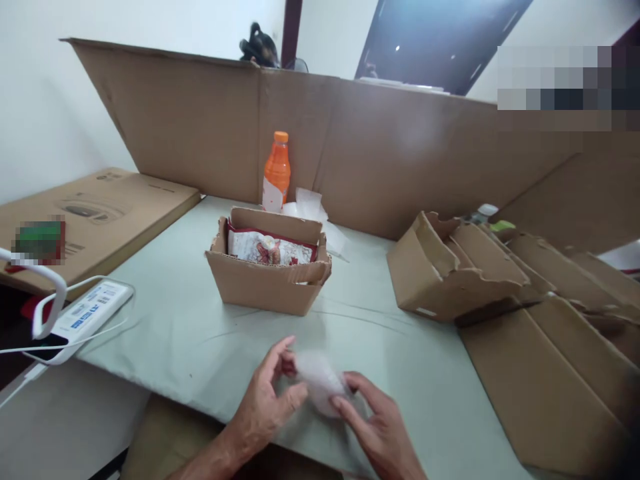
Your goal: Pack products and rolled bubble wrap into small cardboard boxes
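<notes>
Near the front edge of the table, my right hand (377, 423) pinches a small whitish, translucent pouch-like piece (319, 381) between thumb and fingers. Motion blur hides its exact kind; it could be bubble wrap or thin plastic. My left hand (265, 400) is beside its left side, thumb and fingers apart, curved toward it. Beyond both hands stands an open cardboard box (265, 287). Inside the box, a printed packet (270, 249) in white and red stands upright. Behind the box are white sheets or wrapping pieces (310, 205), partly hidden.
An orange bottle (278, 170) stands by the tall cardboard screen (400, 160). Several open cardboard boxes (445, 280) crowd the right side. To the left are a white power strip (95, 310) with cables and a flat carton (115, 207). A pale green cover (365, 327) spans the table.
</notes>
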Tool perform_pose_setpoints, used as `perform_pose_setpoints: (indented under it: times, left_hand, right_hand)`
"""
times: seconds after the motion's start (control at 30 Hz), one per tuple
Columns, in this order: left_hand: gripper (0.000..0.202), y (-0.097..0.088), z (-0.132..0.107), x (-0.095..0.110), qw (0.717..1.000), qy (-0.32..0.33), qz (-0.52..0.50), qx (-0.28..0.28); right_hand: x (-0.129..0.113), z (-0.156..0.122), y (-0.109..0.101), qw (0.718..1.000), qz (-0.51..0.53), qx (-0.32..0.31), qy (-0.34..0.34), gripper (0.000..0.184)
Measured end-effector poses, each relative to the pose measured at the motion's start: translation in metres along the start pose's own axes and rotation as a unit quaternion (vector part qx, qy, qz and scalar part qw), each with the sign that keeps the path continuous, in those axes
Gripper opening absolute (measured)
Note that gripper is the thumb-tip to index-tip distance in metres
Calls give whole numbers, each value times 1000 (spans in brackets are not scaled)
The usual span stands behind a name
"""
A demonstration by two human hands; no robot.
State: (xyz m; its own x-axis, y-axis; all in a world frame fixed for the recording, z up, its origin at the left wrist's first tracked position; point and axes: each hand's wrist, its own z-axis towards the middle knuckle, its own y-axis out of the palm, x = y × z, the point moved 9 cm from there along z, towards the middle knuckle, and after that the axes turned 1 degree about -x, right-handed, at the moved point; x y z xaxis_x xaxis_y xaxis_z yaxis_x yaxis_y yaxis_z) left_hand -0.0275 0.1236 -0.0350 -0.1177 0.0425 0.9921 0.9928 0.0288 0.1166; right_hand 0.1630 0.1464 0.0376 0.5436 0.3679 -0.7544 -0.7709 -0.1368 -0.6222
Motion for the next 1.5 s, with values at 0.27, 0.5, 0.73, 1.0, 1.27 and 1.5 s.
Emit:
perform_pose_setpoints:
  times: [0.27,0.5,0.73,1.0,1.27,1.5]
  left_hand:
    - [39,-107,49,43,969,88,103,208]
    - [26,-111,57,37,954,118,165,223]
    - [28,-109,57,40,935,164,217,226]
    - [24,-142,37,59,911,166,273,261]
    - [86,-189,83,85,951,141,207,182]
    - [99,-129,78,64,958,164,165,170]
  right_hand:
    - [-127,121,-94,950,-176,152,-208,16]
    - [-155,250,37,883,-369,-177,-232,6]
    - [-139,247,116,776,-428,-385,-259,13]
    - [-152,241,-26,915,-322,-57,-237,21]
    - [-22,135,-32,990,-121,9,-78,42]
    - [4,140,42,1000,-24,-9,-11,40]
